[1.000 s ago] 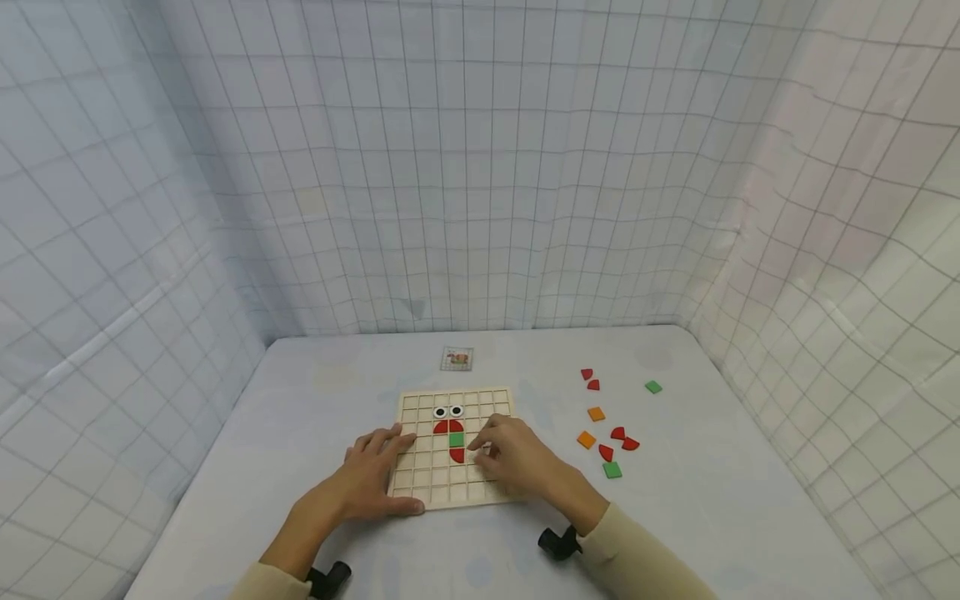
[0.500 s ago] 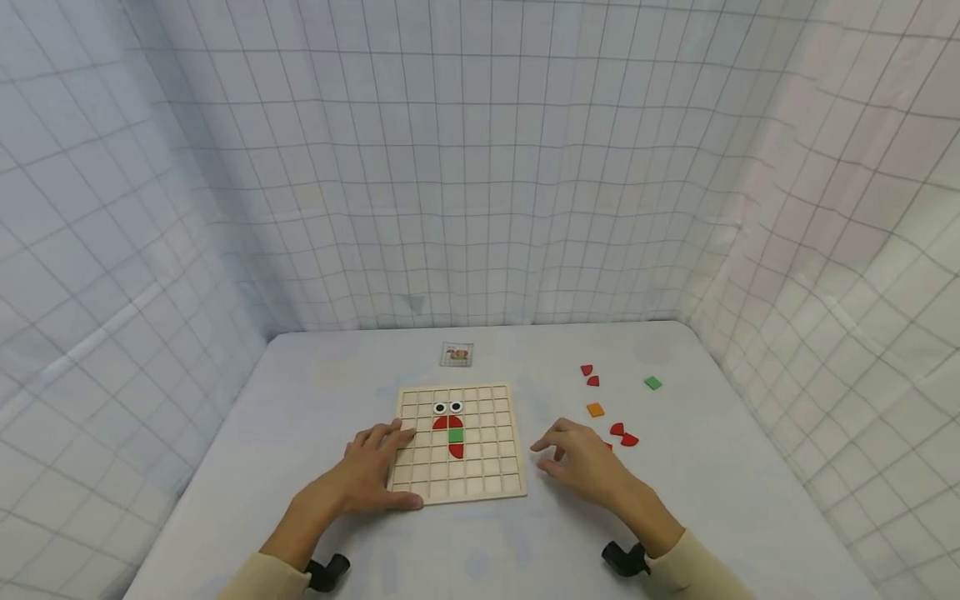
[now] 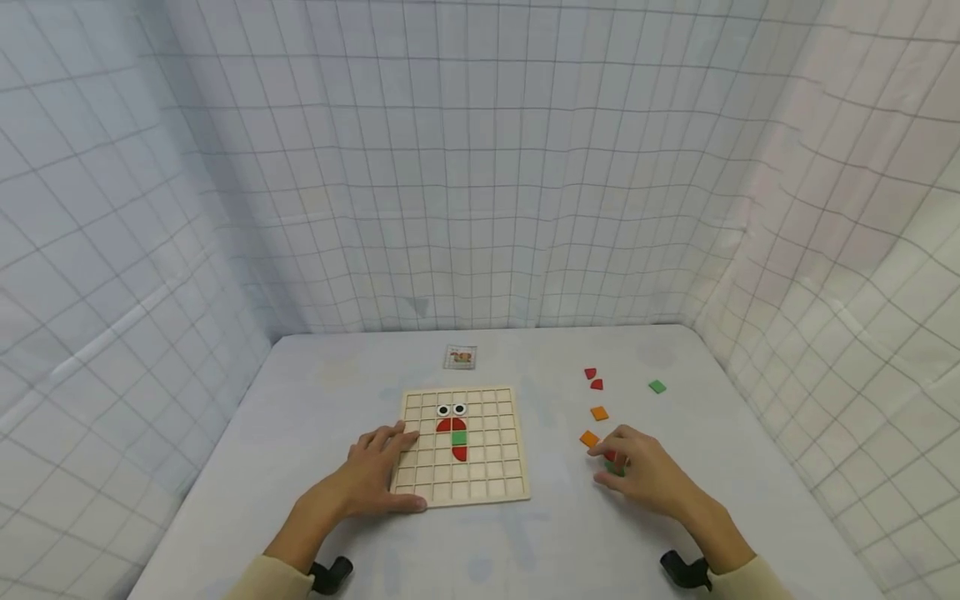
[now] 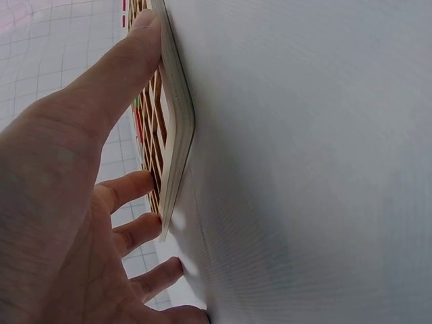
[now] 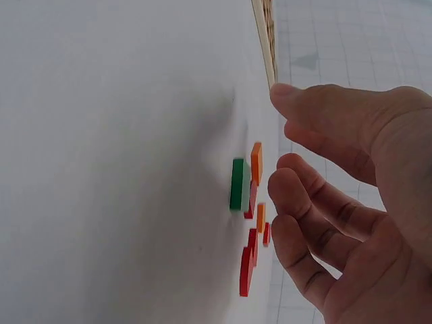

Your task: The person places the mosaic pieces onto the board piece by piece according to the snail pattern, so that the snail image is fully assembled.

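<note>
A wooden grid board (image 3: 487, 467) lies on the table, holding two eye tiles (image 3: 452, 410), several red quarter-round tiles (image 3: 459, 454) and a green square (image 3: 459, 437). My left hand (image 3: 367, 479) rests on its left side, fingers spread on the left edge and thumb at the near edge. To the right, my right hand (image 3: 648, 475) hovers over loose tiles, thumb and fingers apart with nothing between them. Below it a green square tile (image 5: 237, 184) and a red tile are partly covered in the head view; an orange square (image 3: 589, 438) lies beside its fingertips.
Beyond the right hand lie another orange square (image 3: 599, 413), two red quarter-round tiles (image 3: 596, 384) and a green square tile (image 3: 657, 387). A small picture card (image 3: 460, 357) lies behind the board. Gridded white cloth (image 3: 480, 208) walls the table at the back and sides.
My right hand has moved right, from over the board to above the loose tiles. The left hand stays on the board, and the tiles on the board look the same.
</note>
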The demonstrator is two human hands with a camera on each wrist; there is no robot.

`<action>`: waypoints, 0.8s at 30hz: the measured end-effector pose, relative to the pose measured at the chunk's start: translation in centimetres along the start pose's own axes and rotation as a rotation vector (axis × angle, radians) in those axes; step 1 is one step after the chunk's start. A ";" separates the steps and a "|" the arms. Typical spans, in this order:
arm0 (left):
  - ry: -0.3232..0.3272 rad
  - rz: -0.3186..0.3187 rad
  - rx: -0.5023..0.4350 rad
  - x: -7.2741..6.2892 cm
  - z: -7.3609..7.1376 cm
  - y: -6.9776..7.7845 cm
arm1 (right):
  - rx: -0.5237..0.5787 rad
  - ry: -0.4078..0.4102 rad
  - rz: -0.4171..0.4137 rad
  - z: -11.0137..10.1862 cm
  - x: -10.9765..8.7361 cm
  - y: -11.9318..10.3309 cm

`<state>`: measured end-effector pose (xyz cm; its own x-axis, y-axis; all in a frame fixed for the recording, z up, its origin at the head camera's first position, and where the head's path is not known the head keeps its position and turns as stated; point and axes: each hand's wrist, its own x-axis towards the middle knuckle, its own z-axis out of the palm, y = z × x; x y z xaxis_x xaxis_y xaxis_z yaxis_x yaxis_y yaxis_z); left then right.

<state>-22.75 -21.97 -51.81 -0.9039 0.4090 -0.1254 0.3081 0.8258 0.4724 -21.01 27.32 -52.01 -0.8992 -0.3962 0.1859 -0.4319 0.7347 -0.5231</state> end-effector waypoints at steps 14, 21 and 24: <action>0.000 -0.018 -0.018 -0.1 -0.3 0.2 | 0.077 -0.068 0.018 -1.6 -0.8 2.5; 0.000 -0.019 -0.021 -0.2 0.0 0.2 | 0.099 -0.110 0.032 -1.3 -0.9 3.0; 0.003 -0.009 -0.021 -0.2 0.0 0.3 | 0.108 -0.102 0.022 -1.2 -1.0 3.1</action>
<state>-22.45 -21.83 -51.66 -0.9075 0.4002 -0.1277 0.2933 0.8213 0.4894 -21.54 30.65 -52.78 -0.8941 -0.4387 0.0908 -0.3972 0.6826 -0.6134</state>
